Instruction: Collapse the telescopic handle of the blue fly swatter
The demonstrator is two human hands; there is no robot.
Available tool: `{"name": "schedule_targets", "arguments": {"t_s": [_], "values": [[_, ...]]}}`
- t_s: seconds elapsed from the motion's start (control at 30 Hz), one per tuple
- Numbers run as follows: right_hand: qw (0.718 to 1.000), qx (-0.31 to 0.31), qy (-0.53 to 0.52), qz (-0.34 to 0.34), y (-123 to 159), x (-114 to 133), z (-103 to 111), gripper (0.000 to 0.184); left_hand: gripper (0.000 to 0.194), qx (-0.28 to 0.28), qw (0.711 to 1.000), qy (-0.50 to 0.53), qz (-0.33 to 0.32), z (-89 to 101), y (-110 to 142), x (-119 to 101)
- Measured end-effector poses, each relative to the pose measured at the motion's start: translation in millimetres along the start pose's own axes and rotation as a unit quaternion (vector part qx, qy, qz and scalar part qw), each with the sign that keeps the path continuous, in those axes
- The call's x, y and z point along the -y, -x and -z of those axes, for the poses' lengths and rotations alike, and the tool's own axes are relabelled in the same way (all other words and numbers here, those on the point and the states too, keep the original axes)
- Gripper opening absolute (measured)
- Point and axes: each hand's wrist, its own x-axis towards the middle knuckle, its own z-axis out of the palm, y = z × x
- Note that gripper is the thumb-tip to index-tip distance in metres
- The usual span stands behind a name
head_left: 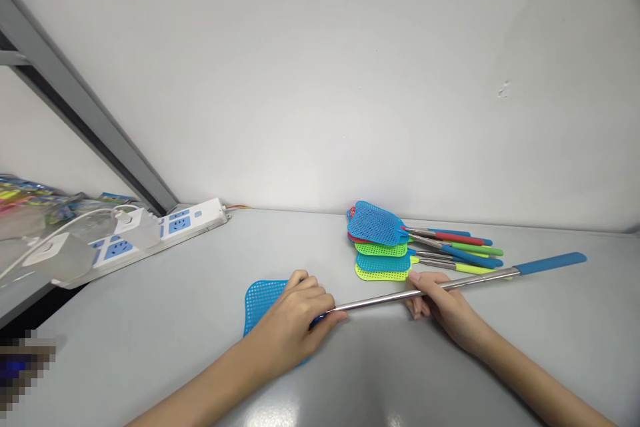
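Observation:
A blue fly swatter (263, 301) with an extended telescopic metal shaft lies across both hands, its blue grip pointing to the right. My left hand (303, 313) is closed around the neck of the swatter and covers much of its perforated head. My right hand (440, 303) grips the metal shaft between thumb and fingers, short of the blue handle. Just behind the shaft lies a pile of fly swatters (377, 223) in blue, red, green and yellow, heads to the left and handles to the right.
A white power strip (205, 217) with plugged-in adapters and cables sits at the left. Beyond it, past a grey metal frame post (95, 97), are colourful plastic packages (45, 203). A white wall (320, 80) stands along the back of the grey table (175, 320).

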Motion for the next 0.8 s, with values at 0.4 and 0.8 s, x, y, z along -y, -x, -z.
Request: {"name": "schedule_targets", "arguments": {"t_s": [0.4, 0.8], "values": [[1.000, 0.001, -0.013, 0.002, -0.1, -2.7, 1.3, 0.050, 0.031, 0.007, 1.000, -0.002, 0.007, -0.3, 1.9, -0.1], [0.997, -0.005, -0.069, -0.025, -0.6, 0.1, -0.8, 0.054, 0.032, 0.010, 1.000, -0.006, 0.005, -0.4, 1.0, -0.9]]}}
